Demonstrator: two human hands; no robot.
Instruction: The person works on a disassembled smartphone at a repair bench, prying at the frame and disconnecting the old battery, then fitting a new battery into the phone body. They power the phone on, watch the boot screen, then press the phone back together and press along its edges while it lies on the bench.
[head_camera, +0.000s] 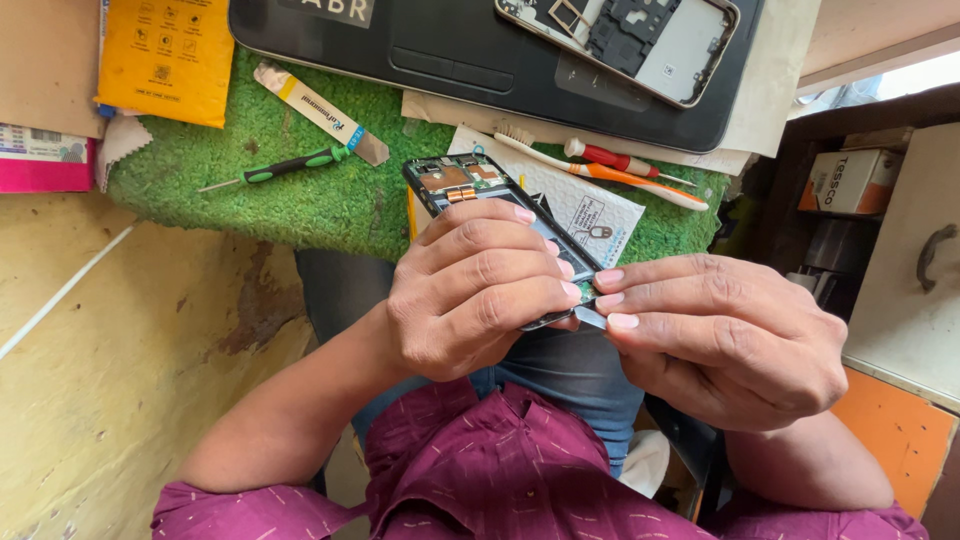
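My left hand (470, 295) grips an opened phone (462, 183) from the side; its back is off and the circuit board with copper-coloured parts shows at the far end. The fingers of that hand wrap over the phone's middle and hide it. My right hand (725, 335) meets it at the phone's near end, fingertips pinched on a small flat grey piece (589, 318) at the phone's edge. Both hands are held over my lap, just in front of the green mat (300, 200).
On the mat lie a green-handled screwdriver (285, 166), a white tube (318, 110), an orange-white toothbrush (610, 172), a red-handled screwdriver (612, 157) and a white card (590, 212). Behind are a black laptop (480, 60) carrying a phone frame (640, 40), and a yellow packet (165, 55). A cabinet (905, 290) stands to the right.
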